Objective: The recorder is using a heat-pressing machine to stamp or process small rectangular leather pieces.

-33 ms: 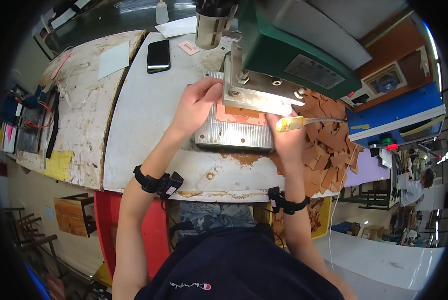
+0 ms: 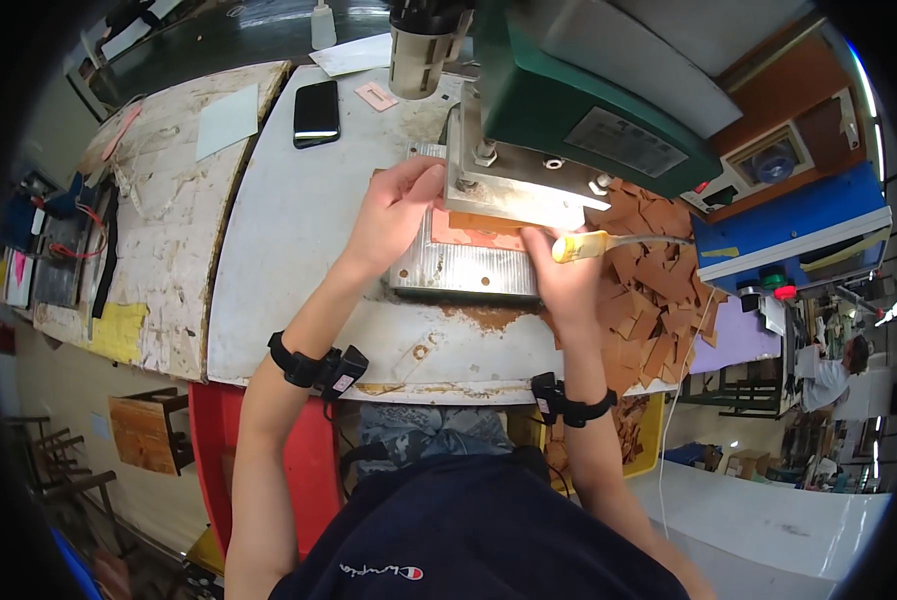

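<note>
My left hand is at the left edge of the press's upper metal plate, fingers curled together. A small brown corner shows behind its knuckles; what the fingertips hold is hidden. My right hand reaches under the plate's right side, its thumb by the right end of an orange-brown strip. Its other fingers are hidden behind a yellow-tipped flexible rod. Under the strip, a pinkish-red flat pad lies on the ribbed metal base.
The green press head overhangs the work. Many brown flat offcuts are heaped to the right, beside a blue box. A black phone and a pink tag lie on the white table. A red bin stands below.
My right hand has shifted slightly left, bringing its thumb closer to the orange-brown strip under the plate. A brown corner now shows behind my left hand, which stays almost in place.
</note>
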Motion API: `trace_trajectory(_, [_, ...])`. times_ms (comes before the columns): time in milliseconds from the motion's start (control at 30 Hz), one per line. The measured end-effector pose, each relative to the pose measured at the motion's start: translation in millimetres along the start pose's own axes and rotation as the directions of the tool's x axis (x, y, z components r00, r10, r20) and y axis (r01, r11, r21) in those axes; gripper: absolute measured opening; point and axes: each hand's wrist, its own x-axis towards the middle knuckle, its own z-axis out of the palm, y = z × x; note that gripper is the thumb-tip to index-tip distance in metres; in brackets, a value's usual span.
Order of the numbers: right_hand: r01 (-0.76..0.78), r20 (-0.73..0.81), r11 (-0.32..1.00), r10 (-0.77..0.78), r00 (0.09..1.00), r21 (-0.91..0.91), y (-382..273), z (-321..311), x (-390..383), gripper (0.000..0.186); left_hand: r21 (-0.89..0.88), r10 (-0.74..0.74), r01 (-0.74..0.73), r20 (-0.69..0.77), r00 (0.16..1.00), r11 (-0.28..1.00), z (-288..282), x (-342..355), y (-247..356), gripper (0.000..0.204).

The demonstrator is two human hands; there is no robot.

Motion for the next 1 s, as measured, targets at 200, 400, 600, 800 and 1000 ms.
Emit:
trace_trajectory(200, [0.015, -0.084, 0.999, -0.017, 0.996, -0.034, 14, -5, 4, 0.023, 0.472, 0.193, -0.338, 0.329, 0.924, 0.815, 15, -10, -2, 0.020])
trace_trajectory(400, [-0.078, -0.201, 0.988, 0.104, 0.974, 0.135, 9, -10, 4, 0.013, 0.766, 0.362, -0.542, 0.424, 0.830, 0.346, 9, -10, -12, 0.017])
trace_trajectory(600, [0.068, 0.076, 0.978, -0.054, 0.996, -0.196, -7, 11, -3, 0.015, 0.769, 0.460, -0.239, -0.080, 0.884, 0.593, -20, 1, -12, 0.019])
trace_trajectory(800, [0.283, 0.251, 0.908, -0.209, 0.945, -0.309, -5, -3, -4, 0.028, 0.479, 0.221, -0.021, -0.365, 0.905, 0.878, -52, 20, -30, 0.030])
trace_trajectory(1000, [0.128, 0.408, 0.975, -0.045, 0.912, -0.181, -17, -28, -5, 0.032, 0.244, 0.007, 0.106, -0.424, 0.906, 0.964, -72, 16, -19, 0.011])
